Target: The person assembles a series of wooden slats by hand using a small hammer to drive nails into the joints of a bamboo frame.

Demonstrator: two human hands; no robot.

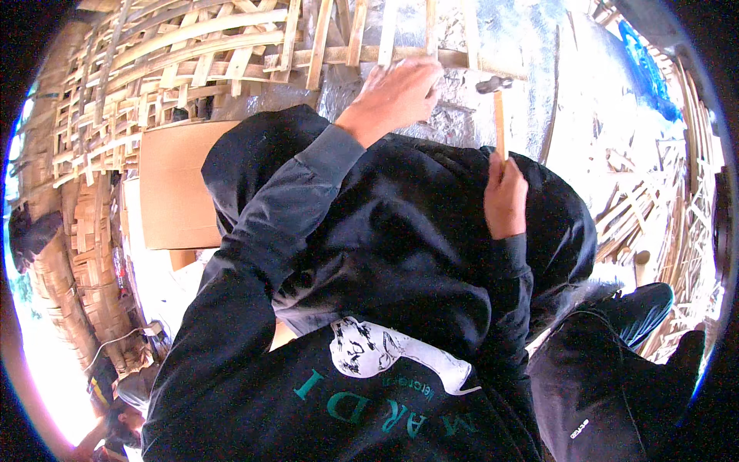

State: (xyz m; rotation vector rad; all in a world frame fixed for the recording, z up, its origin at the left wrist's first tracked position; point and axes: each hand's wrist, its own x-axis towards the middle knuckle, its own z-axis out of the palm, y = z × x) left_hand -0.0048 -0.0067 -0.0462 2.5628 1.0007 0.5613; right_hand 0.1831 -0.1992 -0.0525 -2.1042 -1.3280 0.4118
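Observation:
My right hand (506,199) is closed around the wooden handle of a hammer (499,127). The hammer's dark metal head (493,84) points away from me, over the silvery sheet (454,115). Left of the hammer, my left hand (400,91) is at the near edge of a frame of pale bamboo strips (356,31), by its cross strip (339,55). The fingers of this hand are curled together, and whatever they pinch is hidden. A gap separates the hammer head from my left hand.
A woven bamboo lattice (185,46) spreads across the far left. Below it stands a brown cardboard box (178,189). Loose bamboo strips (635,219) lie in a pile at right. Another person's dark-trousered leg (593,377) is close at lower right. Blue sheeting (645,69) shows at far right.

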